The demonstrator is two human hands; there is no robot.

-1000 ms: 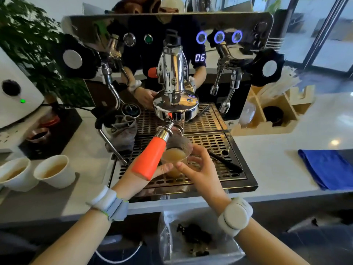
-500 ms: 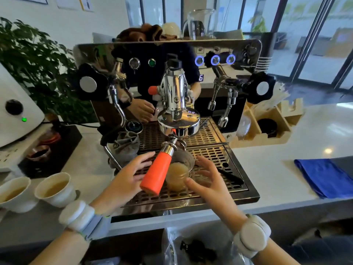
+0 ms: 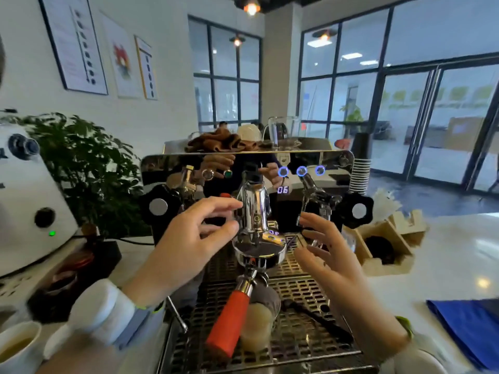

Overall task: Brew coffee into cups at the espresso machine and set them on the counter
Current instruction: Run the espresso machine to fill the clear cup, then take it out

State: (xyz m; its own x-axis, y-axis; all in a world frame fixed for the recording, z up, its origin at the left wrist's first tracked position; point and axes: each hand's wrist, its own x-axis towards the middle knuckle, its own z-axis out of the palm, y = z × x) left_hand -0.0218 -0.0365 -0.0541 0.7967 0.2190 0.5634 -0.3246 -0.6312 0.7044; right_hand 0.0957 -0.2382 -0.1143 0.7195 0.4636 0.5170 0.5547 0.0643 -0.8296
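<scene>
Chrome group head (image 3: 255, 211) gleams between left hand (image 3: 194, 238) and right hand (image 3: 326, 255) (each grip wide, empty).

2 hands (image 3: 194, 238), 2 cups (image 3: 256, 330).

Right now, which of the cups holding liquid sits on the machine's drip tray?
The clear cup beside the orange handle; it stands on the metal grate. The white cup sits on the counter, far left.
</scene>
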